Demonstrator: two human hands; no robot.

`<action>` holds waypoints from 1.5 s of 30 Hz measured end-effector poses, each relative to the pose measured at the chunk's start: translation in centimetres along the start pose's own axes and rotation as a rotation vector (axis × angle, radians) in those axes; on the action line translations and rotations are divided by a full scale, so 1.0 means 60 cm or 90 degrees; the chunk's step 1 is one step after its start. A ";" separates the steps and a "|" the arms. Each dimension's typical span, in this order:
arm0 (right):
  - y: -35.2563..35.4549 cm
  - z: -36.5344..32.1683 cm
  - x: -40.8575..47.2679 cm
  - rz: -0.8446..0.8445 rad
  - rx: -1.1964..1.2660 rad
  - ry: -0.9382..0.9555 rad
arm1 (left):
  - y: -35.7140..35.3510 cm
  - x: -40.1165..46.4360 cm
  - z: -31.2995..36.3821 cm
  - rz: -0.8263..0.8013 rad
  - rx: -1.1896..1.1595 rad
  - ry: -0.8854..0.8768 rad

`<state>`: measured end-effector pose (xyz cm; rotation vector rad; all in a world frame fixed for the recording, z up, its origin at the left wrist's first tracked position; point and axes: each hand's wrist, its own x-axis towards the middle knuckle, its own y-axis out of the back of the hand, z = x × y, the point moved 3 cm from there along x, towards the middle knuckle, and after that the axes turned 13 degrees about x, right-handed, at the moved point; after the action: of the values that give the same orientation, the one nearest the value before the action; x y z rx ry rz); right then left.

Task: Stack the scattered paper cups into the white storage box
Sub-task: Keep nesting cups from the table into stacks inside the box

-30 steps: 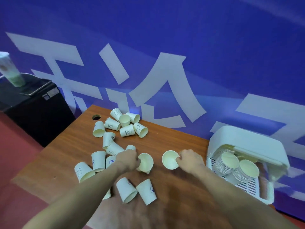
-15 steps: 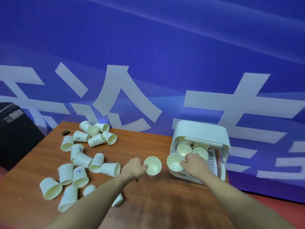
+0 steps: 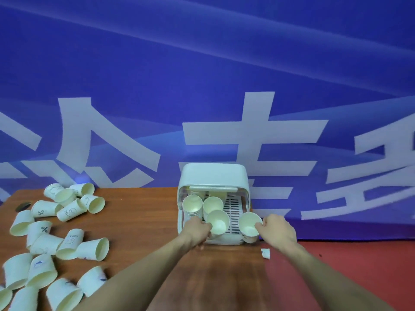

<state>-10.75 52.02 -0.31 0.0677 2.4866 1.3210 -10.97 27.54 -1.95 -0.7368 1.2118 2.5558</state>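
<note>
**Insp. A:** Arm pose, L side?

**Insp. B:** L forearm runs up from bottom centre, wrist straight. Left hand (image 3: 195, 227) sits at the front-left lip of the white storage box (image 3: 214, 176), fingers pinched on the rim of a paper cup (image 3: 217, 221). Cup mouth faces the camera, cup is within the box opening, over the slotted white tray (image 3: 233, 212).

**Insp. A:** R side?

**Insp. B:** R forearm comes in from bottom right, angled inward. Right hand (image 3: 277, 230) is at the front-right corner of the box, thumb and fingertips pinching the rim of a second cup (image 3: 249, 224). That cup is tilted, mouth toward the camera, touching or just outside the box's right front edge; can't tell which.

**Insp. A:** Box contents?

**Insp. B:** Two stacks at the back: left stack (image 3: 192, 204) w/ several nested rims visible, back cup (image 3: 213, 204) beside it, touching. Box lid is up, opening faces the person.

**Insp. A:** Rest of the table?

**Insp. B:** Wooden table (image 3: 143, 212). Loose cups (image 3: 67, 221) lie on their sides at far left, well apart from the box, most w/ printed marks. A small white scrap (image 3: 265, 252) lies at the table's right edge, near the R wrist. Blue banner (image 3: 202, 86) w/ white characters behind.
</note>
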 end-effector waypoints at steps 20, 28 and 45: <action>-0.024 0.126 0.121 0.032 0.104 -0.054 | -0.131 0.148 0.056 -0.098 -0.112 0.179; -0.035 0.109 0.123 0.022 0.093 -0.005 | -0.153 0.161 0.044 -0.114 -0.109 0.208; -0.043 -0.007 0.094 0.005 0.055 0.115 | -0.058 0.097 0.001 0.024 0.362 -0.138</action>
<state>-15.95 51.26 -3.66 -0.0238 2.6964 1.2741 -14.56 29.69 -7.30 -0.3013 1.7576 2.0740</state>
